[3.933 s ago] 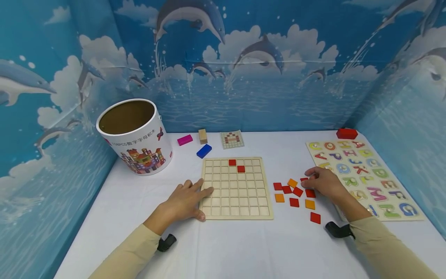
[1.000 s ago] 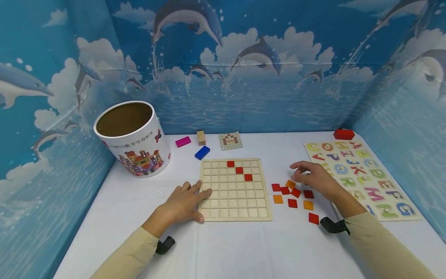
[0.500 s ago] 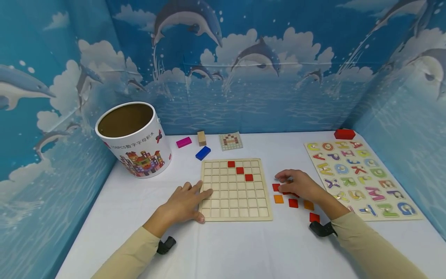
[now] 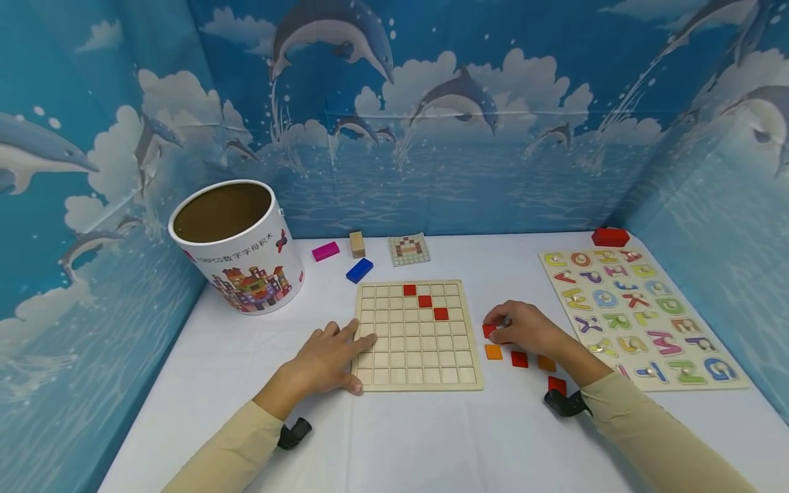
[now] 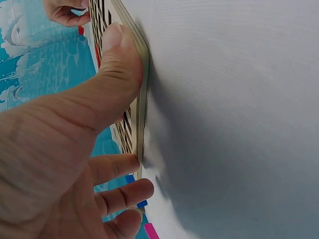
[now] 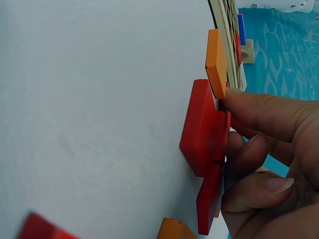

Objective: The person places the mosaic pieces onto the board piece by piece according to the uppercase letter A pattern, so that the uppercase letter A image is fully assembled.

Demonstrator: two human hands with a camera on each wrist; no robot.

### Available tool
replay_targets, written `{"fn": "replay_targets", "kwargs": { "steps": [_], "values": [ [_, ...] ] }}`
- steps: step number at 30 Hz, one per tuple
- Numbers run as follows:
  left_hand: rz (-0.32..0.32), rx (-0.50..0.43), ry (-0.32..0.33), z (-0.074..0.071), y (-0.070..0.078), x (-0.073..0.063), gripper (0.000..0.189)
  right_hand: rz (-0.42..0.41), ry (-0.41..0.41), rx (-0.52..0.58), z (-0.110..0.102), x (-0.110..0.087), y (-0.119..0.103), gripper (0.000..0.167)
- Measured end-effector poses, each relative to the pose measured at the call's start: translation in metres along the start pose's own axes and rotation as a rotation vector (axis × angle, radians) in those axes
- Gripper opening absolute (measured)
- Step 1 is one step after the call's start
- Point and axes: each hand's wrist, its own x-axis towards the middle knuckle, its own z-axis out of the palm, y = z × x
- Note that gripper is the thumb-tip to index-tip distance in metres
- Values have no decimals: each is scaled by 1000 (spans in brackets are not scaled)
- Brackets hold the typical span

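Observation:
A light wooden grid board (image 4: 403, 350) lies flat on the white table. Three red tiles (image 4: 424, 301) form a diagonal in its upper rows. My left hand (image 4: 322, 359) rests spread along the board's left edge, with its thumb (image 5: 119, 64) pressing the near corner in the left wrist view. To the right of the board, my right hand (image 4: 524, 327) pinches a small red square tile (image 4: 488, 331) between thumb and index finger. Beside it lie more tiles, including an orange tile (image 4: 493, 352) and a red tile (image 4: 520, 359). The hand hides others behind it.
A white bucket (image 4: 259, 274) stands at the back left. Near it lie magenta (image 4: 325, 251), blue (image 4: 359, 270) and natural wood (image 4: 357, 244) blocks, plus a pattern card (image 4: 409, 250). An alphabet puzzle board (image 4: 653, 322) and a red block (image 4: 610, 237) are at the right.
A third red tile has joined the diagonal since the oldest frame. Afterwards my right hand moved left and down to the loose tiles and took hold of a red one. The left hand stays put.

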Motion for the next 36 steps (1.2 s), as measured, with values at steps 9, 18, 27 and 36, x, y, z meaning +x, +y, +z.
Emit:
{"fn": "replay_targets", "kwargs": {
  "steps": [9, 18, 27, 36],
  "values": [
    [0, 4, -5, 3, -2, 1, 92, -17, -9, 52, -1, 3, 2, 22],
    [4, 14, -1, 3, -2, 2, 92, 31, 16, 203, -8, 7, 3, 33],
    [1, 16, 1, 4, -3, 2, 92, 66, -16, 396, 3, 15, -12, 43],
    [8, 9, 10, 3, -3, 1, 92, -9, -93, 484, 27, 20, -37, 37]
  ]
}}
